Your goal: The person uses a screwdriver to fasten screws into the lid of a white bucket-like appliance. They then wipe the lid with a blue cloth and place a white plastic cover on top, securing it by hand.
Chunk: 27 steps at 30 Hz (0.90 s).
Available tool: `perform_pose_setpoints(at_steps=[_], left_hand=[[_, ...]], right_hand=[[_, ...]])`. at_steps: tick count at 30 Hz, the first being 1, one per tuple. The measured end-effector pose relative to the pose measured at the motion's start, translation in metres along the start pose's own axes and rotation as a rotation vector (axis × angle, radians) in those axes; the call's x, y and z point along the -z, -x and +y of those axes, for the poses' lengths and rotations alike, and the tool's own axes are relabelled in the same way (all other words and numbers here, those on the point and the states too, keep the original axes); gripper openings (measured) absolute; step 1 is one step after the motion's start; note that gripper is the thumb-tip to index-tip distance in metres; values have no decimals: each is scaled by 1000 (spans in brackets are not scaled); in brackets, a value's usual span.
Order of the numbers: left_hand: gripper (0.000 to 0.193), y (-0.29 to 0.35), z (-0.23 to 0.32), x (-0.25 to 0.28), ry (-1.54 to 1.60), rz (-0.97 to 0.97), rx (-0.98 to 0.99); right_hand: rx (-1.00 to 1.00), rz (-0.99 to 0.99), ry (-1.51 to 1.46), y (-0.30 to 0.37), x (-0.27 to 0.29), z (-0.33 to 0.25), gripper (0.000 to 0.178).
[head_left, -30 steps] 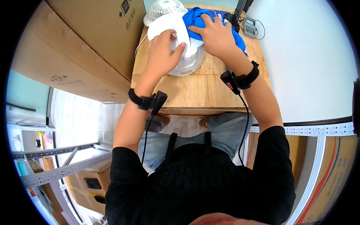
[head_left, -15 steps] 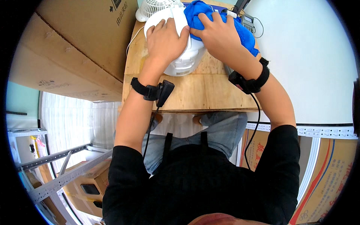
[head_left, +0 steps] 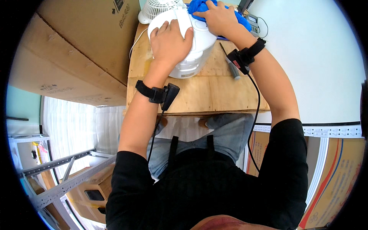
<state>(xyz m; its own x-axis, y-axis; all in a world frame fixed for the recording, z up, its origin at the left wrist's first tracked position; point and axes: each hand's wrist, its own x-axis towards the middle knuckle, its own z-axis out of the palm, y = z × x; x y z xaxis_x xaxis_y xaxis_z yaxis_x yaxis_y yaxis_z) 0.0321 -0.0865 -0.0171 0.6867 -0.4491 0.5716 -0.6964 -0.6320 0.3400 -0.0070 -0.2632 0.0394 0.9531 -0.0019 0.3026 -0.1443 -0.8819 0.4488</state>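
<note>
A white rounded appliance (head_left: 209,36), which looks like a rice cooker, stands on the wooden table. My left hand (head_left: 170,42) lies flat on the left part of its lid, fingers spread and thumb out to the side. At the far right of the lid, my right hand (head_left: 220,17) holds a bunched blue cloth (head_left: 197,7) under its fingers. Part of the cloth hangs out to the right of the hand, past the lid's edge. Both wrists wear black strapped devices with cables.
A white fan (head_left: 161,7) stands behind the appliance. A grey-handled tool (head_left: 233,71) with a thin dark shaft lies on the wooden table (head_left: 199,94), right of the appliance. A grey keypad device (head_left: 252,22) is at the far right. A large cardboard box (head_left: 76,46) stands left.
My right hand has moved farther away with the blue cloth, uncovering more of the lid and the grey-handled tool. My left hand has stayed on the lid.
</note>
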Motion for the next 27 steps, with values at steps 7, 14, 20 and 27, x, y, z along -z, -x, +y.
perform_pose_setpoints(at_steps=[7,14,20,27], left_hand=[[58,-3,6,2,-11,-49,39],[67,2,3,0,40,40,6],[73,2,3,3,-1,22,-56],[73,2,2,5,-8,10,-43]], right_hand=[[178,199,61,50,21,1,50],[224,314,70,76,27,-3,43],[102,55,29,22,-3,14,50],[105,-105,65,-35,-3,-4,55]])
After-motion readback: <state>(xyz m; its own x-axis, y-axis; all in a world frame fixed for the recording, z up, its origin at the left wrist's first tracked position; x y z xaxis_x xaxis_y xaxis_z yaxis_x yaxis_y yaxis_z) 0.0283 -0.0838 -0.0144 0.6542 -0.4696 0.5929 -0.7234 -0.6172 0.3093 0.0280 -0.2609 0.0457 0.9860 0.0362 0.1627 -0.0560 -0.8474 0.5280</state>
